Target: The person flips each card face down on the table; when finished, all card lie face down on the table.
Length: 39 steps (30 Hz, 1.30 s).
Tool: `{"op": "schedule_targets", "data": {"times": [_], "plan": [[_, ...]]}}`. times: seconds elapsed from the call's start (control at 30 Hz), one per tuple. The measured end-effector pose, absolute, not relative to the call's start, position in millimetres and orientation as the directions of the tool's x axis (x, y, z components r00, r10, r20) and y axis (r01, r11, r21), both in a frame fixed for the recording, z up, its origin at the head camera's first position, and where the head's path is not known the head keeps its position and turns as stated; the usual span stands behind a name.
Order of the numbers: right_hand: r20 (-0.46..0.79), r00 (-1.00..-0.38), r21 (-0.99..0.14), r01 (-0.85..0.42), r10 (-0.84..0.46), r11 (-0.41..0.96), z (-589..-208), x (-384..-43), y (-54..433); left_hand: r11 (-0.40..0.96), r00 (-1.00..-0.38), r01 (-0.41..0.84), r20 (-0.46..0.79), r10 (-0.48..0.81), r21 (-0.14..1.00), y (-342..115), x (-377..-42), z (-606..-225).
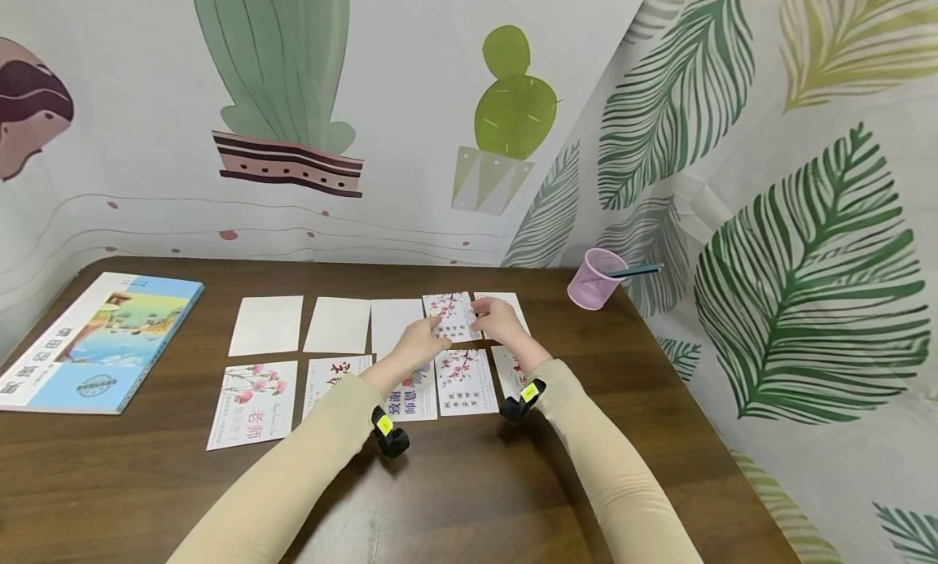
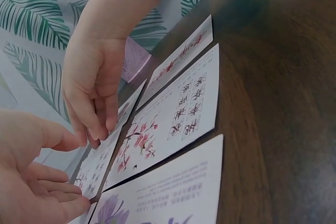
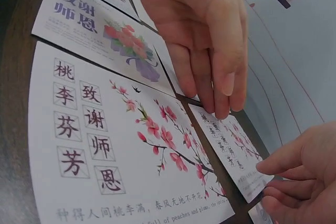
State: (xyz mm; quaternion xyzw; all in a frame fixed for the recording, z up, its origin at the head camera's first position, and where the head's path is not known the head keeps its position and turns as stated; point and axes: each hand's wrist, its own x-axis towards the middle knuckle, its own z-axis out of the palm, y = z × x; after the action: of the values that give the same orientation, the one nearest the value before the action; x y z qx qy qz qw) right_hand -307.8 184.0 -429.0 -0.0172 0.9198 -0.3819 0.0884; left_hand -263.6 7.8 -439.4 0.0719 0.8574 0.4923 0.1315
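A greeting card (image 1: 453,305) with pink blossoms and boxed characters lies in the back row, between my two hands. At its left edge my left hand (image 1: 416,346) has its fingertips touching or very near the card, fingers fairly straight. On the other side, the fingertips of my right hand (image 1: 501,320) rest at the right edge, loosely bent. A larger-looking card of the same blossom design (image 3: 121,135) lies flat just in front. Left of that one is a card with purple characters and a bouquet (image 3: 105,38). My right hand partly covers another back-row card (image 1: 513,302).
White blank-faced cards (image 1: 266,326) line the back row at left. A carnation card (image 1: 252,401) and a red-lettered card (image 1: 330,373) lie in front of them. A blue book (image 1: 139,328) lies far left; a pink mesh cup (image 1: 589,283) with pens (image 1: 641,270) tilts at back right.
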Motion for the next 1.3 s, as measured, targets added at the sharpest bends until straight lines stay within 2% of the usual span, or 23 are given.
{"op": "schedule_targets", "data": {"times": [0.23, 0.47, 0.67, 0.93, 1.1, 1.3], "plan": [[-0.142, -0.989, -0.814, 0.092, -0.043, 0.574, -431, -310, 186, 0.502, -0.958, -0.011, -0.152, 0.241, 0.865, 9, -263, -439], [-0.130, -0.990, -0.900, 0.095, -0.055, 0.426, -431, -312, 187, 0.504, -0.959, -0.008, -0.149, 0.240, 0.864, 8, -262, -439], [-0.167, -0.982, -0.917, 0.122, -0.086, 0.380, -436, -316, 188, 0.494, -0.958, -0.007, -0.147, 0.244, 0.869, 7, -261, -438], [-0.271, -0.960, -0.924, 0.238, -0.073, 0.298, -444, -316, 185, 0.487, -0.958, -0.014, -0.151, 0.242, 0.873, 6, -261, -439], [-0.262, -0.963, -0.930, 0.235, -0.063, 0.284, -445, -313, 182, 0.470, -0.957, -0.010, -0.145, 0.251, 0.883, 5, -261, -440], [-0.195, -0.978, -0.950, 0.171, -0.071, 0.261, -441, -309, 179, 0.462, -0.958, 0.017, -0.118, 0.263, 0.887, 2, -263, -440]]}}
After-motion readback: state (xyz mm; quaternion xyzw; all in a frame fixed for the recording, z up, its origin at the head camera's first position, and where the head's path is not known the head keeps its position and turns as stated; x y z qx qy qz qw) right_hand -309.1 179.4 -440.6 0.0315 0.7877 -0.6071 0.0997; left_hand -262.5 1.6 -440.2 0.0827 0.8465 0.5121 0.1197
